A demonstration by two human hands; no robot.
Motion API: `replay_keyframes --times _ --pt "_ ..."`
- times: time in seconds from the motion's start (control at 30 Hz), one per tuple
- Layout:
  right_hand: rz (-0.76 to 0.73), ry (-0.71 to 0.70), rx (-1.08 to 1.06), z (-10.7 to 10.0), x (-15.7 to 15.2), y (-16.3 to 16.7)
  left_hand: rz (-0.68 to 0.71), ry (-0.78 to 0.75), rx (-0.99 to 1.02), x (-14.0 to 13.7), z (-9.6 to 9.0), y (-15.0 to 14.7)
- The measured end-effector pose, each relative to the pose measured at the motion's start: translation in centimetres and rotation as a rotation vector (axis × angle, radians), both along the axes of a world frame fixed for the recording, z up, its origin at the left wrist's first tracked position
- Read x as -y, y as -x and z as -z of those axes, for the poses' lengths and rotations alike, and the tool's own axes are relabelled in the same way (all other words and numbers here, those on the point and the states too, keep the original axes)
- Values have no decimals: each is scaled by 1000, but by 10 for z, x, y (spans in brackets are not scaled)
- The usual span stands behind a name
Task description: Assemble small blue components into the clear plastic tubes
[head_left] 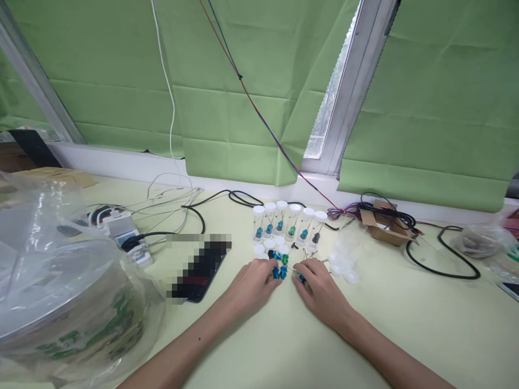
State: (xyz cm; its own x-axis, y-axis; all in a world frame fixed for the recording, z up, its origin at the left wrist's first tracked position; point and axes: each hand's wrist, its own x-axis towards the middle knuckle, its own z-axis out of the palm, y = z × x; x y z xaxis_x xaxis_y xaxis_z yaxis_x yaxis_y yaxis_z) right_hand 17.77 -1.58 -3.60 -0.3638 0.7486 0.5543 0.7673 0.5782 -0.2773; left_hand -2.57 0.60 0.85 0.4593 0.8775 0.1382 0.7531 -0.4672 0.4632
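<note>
My left hand [256, 278] rests on the table with its fingers closed round a small shiny blue piece [276, 273]. Right beside its fingertips lies another blue piece [283, 272]. Opposite it, my right hand [322, 289] pinches a small dark-blue piece [302, 277] with a thin metal stem that points left toward the other pieces. Just beyond the hands are a green piece [285, 259] and a black-and-blue one [274, 254]. Behind them stands a row of clear vials [292, 224] with white caps, each holding a coloured piece with thin wires. My fingers partly hide what they hold.
Loose white caps [270, 246] lie before the vials. Clear empty vials [344, 262] are heaped at right, near a small cardboard box [385, 227] with cables. On the left are a phone [203, 270], a power strip [133, 243] and a large plastic-wrapped tub [77, 313].
</note>
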Motion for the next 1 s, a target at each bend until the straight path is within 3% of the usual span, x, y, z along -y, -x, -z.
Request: replay_keyframes --times 0.33,0.57,0.67,0.83,1.0 --pt "-2 -12 -36 -3 1 0 2 -50 39 0 1 -1" --pt "-19 -20 -10 -3 2 2 -73 -108 325 -7 0 -1" --pt "-6 -1 -8 -2 2 2 -110 -27 532 -11 1 -4" --pt "15 7 -17 1 0 0 -116 248 885 -15 0 -7" --pt "38 4 -16 1 -2 0 -133 311 977 -14 -4 -7"
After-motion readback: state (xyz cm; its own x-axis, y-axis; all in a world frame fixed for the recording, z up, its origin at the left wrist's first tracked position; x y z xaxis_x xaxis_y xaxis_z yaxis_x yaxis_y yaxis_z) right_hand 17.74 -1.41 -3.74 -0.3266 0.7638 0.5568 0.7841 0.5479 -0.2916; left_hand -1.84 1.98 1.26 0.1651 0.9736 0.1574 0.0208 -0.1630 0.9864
